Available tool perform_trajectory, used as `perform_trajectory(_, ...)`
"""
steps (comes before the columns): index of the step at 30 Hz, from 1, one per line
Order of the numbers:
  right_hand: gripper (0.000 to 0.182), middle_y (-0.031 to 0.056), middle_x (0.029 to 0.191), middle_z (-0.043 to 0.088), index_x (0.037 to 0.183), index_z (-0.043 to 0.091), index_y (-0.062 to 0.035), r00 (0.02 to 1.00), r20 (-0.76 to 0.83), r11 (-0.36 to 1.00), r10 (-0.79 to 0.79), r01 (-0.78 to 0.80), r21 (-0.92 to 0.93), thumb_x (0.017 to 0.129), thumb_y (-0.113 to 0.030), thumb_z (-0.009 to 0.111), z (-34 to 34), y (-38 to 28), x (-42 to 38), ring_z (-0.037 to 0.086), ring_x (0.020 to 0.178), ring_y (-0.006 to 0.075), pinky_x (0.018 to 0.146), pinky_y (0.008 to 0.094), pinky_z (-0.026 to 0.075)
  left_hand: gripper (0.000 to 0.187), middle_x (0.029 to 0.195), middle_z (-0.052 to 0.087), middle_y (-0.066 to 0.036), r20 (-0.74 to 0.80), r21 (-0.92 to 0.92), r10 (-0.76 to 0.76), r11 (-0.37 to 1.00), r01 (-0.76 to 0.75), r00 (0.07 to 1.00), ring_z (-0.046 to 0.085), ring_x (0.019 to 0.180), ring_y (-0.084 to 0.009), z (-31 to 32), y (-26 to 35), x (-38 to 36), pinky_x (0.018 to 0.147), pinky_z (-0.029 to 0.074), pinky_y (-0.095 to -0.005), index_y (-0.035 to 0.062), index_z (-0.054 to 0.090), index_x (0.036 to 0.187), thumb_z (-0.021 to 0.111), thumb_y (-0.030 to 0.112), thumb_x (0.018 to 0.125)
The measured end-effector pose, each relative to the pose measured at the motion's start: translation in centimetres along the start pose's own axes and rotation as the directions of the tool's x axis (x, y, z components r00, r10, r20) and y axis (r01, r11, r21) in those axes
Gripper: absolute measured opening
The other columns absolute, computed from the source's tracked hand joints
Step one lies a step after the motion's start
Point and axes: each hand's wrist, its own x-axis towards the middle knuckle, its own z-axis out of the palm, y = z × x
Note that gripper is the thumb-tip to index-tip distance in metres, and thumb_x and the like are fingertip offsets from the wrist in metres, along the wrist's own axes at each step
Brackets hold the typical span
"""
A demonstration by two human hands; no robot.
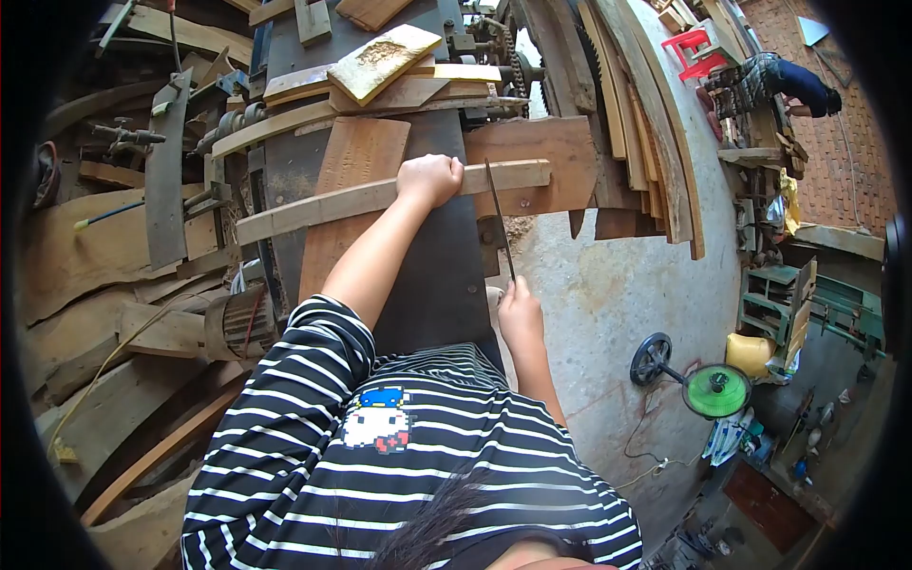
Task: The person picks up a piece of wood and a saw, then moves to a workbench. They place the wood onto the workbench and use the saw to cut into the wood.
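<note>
My left hand is closed over a long, narrow wood strip and presses it down on the dark machine table. The strip lies crosswise, its right end over a brown board. My right hand is closed round the lower end of a hand saw, its handle hidden in the fingers. The thin, dark saw blade is seen nearly edge-on and crosses the strip to the right of my left hand. A flat reddish board lies under the strip's left part.
Stacked wood pieces lie at the table's far end. Long planks lean at the right. A motor and lumber flank the left. A green fan stands on the floor; another person bends near a red stool.
</note>
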Motion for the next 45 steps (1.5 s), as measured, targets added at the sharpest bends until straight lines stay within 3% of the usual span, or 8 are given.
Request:
perform_trajectory(5, 0.024, 0.0320, 0.084, 0.061, 0.098, 0.049, 0.0013, 0.993, 0.111, 0.997, -0.049, 0.056, -0.057, 0.096, -0.021, 0.041, 1.1, 0.0, 1.1, 0.059, 0.078, 0.0494, 0.068, 0.0559, 0.047, 0.043, 0.085, 0.069, -0.015, 0.005, 0.029, -0.016, 0.999, 0.016, 1.000, 0.066, 0.081, -0.0336, 0.1, 0.1, 0.2, 0.076, 0.052, -0.0440, 0.0130, 0.072, 0.084, 0.038, 0.038, 0.091)
perform_trajectory(10, 0.025, 0.0338, 0.083, 0.061, 0.110, 0.035, 0.0006, 0.998, 0.052, 0.998, -0.040, 0.037, 0.050, 0.098, -0.021, 0.037, 3.0, -0.2, 4.1, 0.058, 0.080, 0.0511, 0.070, 0.0566, 0.046, 0.043, 0.084, 0.069, -0.015, -0.004, -0.002, 0.006, 1.000, -0.006, 1.000, 0.067, 0.080, -0.0337, -0.1, 0.1, -0.2, 0.074, 0.053, -0.0438, 0.0128, 0.072, 0.083, 0.038, 0.038, 0.091)
perform_trajectory(17, 0.025, 0.0379, 0.082, 0.058, 0.115, 0.032, 0.0008, 0.994, 0.029, 0.994, -0.106, 0.106, -0.004, 0.097, -0.015, 0.037, 3.2, -3.4, 5.8, 0.057, 0.079, 0.0534, 0.066, 0.0575, 0.045, 0.043, 0.084, 0.069, -0.015, -0.014, 0.024, -0.011, 1.000, 0.011, 1.000, 0.067, 0.080, -0.0334, 0.2, 0.1, 0.1, 0.074, 0.053, -0.0435, 0.0131, 0.073, 0.082, 0.038, 0.038, 0.091)
perform_trajectory(22, 0.023, 0.0339, 0.078, 0.059, 0.101, 0.042, -0.0008, 0.992, 0.013, 0.989, -0.124, 0.123, 0.088, 0.099, -0.023, 0.037, 2.5, 0.4, 2.8, 0.057, 0.078, 0.0524, 0.065, 0.0591, 0.044, 0.044, 0.083, 0.069, -0.015, -0.024, 0.008, -0.002, 1.000, 0.003, 1.000, 0.067, 0.079, -0.0333, 0.4, -0.2, 0.2, 0.073, 0.053, -0.0435, 0.0111, 0.072, 0.082, 0.038, 0.037, 0.091)
perform_trajectory(24, 0.027, 0.0335, 0.079, 0.059, 0.095, 0.046, -0.0008, 0.997, 0.064, 0.990, -0.032, 0.023, 0.139, 0.099, -0.025, 0.037, 2.0, 1.5, 1.1, 0.056, 0.079, 0.0522, 0.065, 0.0585, 0.044, 0.045, 0.083, 0.069, -0.015, -0.031, -0.015, 0.008, 1.000, -0.008, 0.999, 0.067, 0.079, -0.0335, 0.1, -0.1, 0.0, 0.073, 0.053, -0.0437, 0.0100, 0.072, 0.081, 0.038, 0.037, 0.091)
perform_trajectory(28, 0.028, 0.0335, 0.078, 0.059, 0.097, 0.048, -0.0009, 0.997, 0.043, 0.988, -0.058, 0.051, 0.149, 0.099, -0.026, 0.037, 2.3, 1.6, 1.6, 0.057, 0.079, 0.0520, 0.065, 0.0583, 0.045, 0.045, 0.082, 0.069, -0.015, -0.012, -0.022, 0.014, 1.000, -0.014, 1.000, 0.067, 0.078, -0.0331, -0.3, 0.2, -0.2, 0.073, 0.053, -0.0439, 0.0101, 0.072, 0.081, 0.038, 0.037, 0.091)
perform_trajectory(33, 0.026, 0.0321, 0.078, 0.060, 0.102, 0.051, -0.0027, 0.993, -0.028, 0.992, -0.115, 0.114, -0.061, 0.098, -0.025, 0.039, 3.1, -3.6, 8.2, 0.060, 0.077, 0.0490, 0.066, 0.0563, 0.048, 0.044, 0.082, 0.069, -0.015, -0.053, 0.000, 0.018, 1.000, -0.018, 0.998, 0.067, 0.078, -0.0326, 0.3, -0.1, 0.0, 0.072, 0.053, -0.0434, 0.0110, 0.072, 0.081, 0.039, 0.038, 0.091)
perform_trajectory(45, 0.025, 0.0332, 0.076, 0.058, 0.099, 0.054, -0.0016, 0.997, -0.027, 0.994, -0.069, 0.071, 0.084, 0.097, -0.023, 0.041, 3.1, -0.2, 4.0, 0.057, 0.077, 0.0513, 0.061, 0.0567, 0.044, 0.045, 0.085, 0.069, -0.015, -0.005, 0.016, 0.003, 1.000, -0.003, 1.000, 0.067, 0.080, -0.0334, 0.0, 0.0, 0.0, 0.074, 0.053, -0.0439, 0.0104, 0.072, 0.082, 0.037, 0.038, 0.091)
